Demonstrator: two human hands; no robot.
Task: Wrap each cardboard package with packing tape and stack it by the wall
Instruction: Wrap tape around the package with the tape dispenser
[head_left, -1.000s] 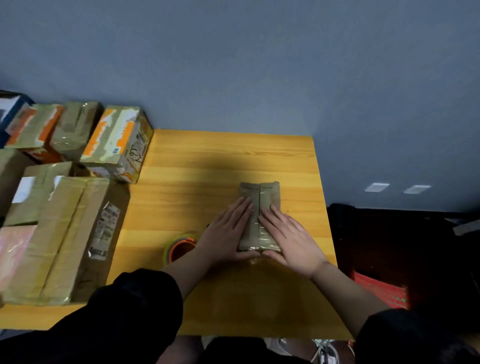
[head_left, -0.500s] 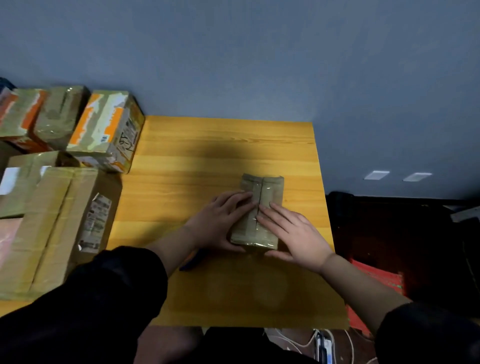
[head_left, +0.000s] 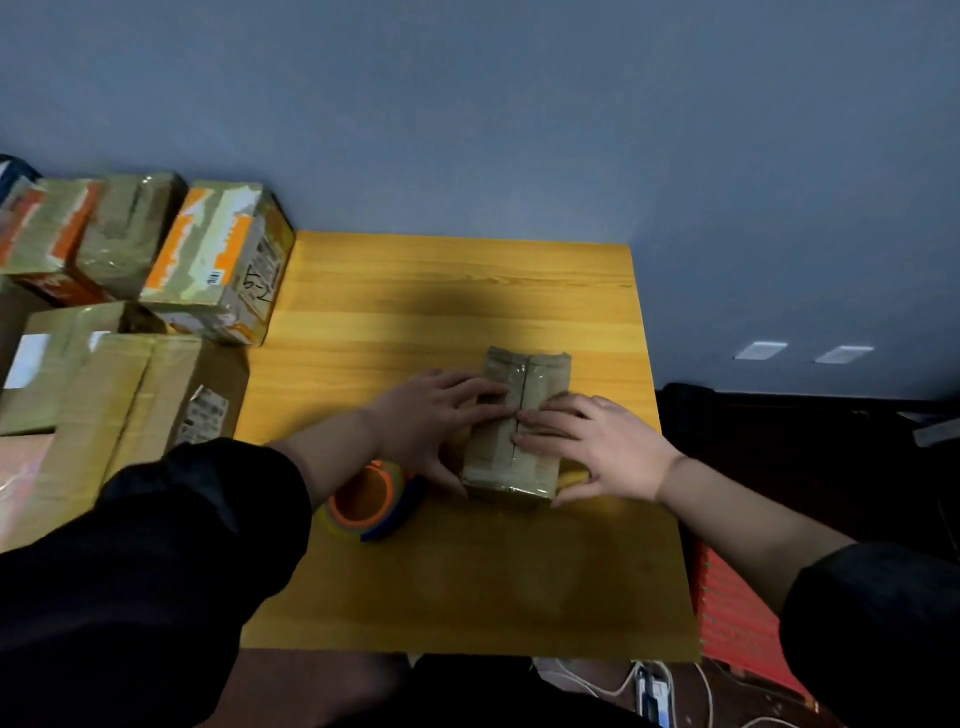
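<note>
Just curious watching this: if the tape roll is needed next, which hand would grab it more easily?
Probably the left hand. The tape roll lies right beside its wrist, left of the small package; the right hand would have to cross over the package.

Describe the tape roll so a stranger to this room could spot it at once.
Start at the yellow wooden table against the grey wall. Near its middle both hands press on a small brown package; the tape roll lies flat on the table just left of that package, under the left forearm. It is the only round thing there, with an orange core, unlike the boxy cardboard packages around it.
</note>
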